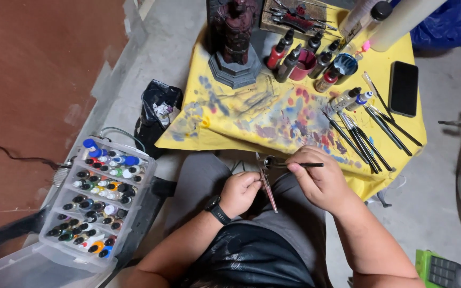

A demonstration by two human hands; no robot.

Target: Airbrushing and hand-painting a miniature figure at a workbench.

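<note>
airbrush (267, 181): you're gripping shiny metal, smooth
cloth (241, 114): yellow fabric, matt, paint-stained
paint box (98, 205): clear plastic, glossy
phone (403, 88): black, glossy
floor (444, 186): rough concrete, matt

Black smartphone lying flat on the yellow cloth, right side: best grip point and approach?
Grip the black smartphone across its two long edges near mid-length, coming straight down from above. It lies flat, face up, narrow across; brushes crowd its lower left, so keep clear of that corner.
</note>
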